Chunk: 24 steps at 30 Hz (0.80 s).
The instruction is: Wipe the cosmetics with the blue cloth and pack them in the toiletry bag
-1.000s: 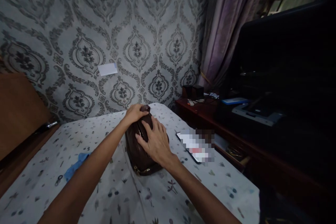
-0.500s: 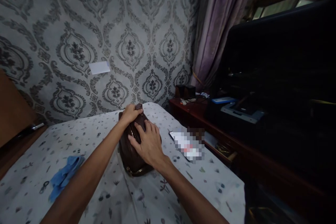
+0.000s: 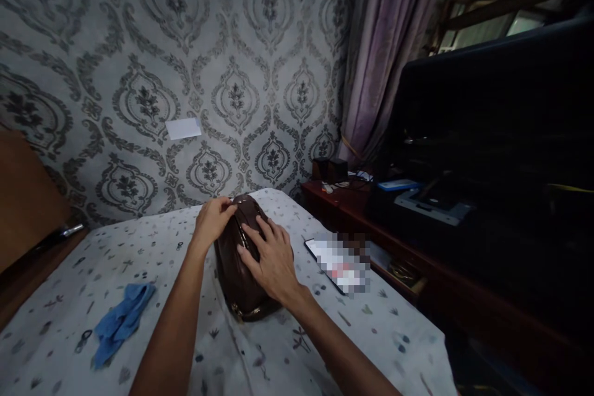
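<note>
A dark brown leather bag (image 3: 241,278) stands on a bed covered with a white patterned sheet (image 3: 139,260). My left hand (image 3: 212,221) is closed in a pinch at the bag's top left, on what looks like the zip pull. My right hand (image 3: 271,258) lies flat on the bag's right side with fingers spread, pressing it.
A blue cloth (image 3: 121,322) lies on the sheet at the left, a small dark item (image 3: 83,340) beside it. A phone with a lit screen (image 3: 338,263) lies to the bag's right. A dark wooden cabinet (image 3: 417,247) with a large black screen (image 3: 492,124) stands right of the bed.
My left hand has slid from the bag's far top end toward the left along its top. My right hand stays pressed on the bag's side. The view has shifted slightly.
</note>
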{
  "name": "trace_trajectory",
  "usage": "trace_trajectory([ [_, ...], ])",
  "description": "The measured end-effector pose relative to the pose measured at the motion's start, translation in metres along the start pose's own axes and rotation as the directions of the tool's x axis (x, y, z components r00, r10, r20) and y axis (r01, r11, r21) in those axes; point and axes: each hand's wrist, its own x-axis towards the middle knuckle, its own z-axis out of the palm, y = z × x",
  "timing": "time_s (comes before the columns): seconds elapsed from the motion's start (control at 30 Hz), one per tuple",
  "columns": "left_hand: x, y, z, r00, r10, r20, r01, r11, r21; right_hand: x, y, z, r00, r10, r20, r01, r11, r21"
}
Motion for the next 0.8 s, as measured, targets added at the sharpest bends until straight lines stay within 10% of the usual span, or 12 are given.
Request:
trace_trajectory([
  [0.3,-0.010,-0.004,0.021,0.982,-0.074,-0.172,0.044,0.984,-0.174,-0.001,-0.001,0.000,1.000,-0.022,0.015,0.022,1.000,0.004],
  [0.8,-0.014,0.012,0.016,0.993,-0.039,-0.112,0.019,0.984,-0.176,0.002,-0.001,0.000,0.999,-0.023,0.025,0.023,1.000,-0.004],
])
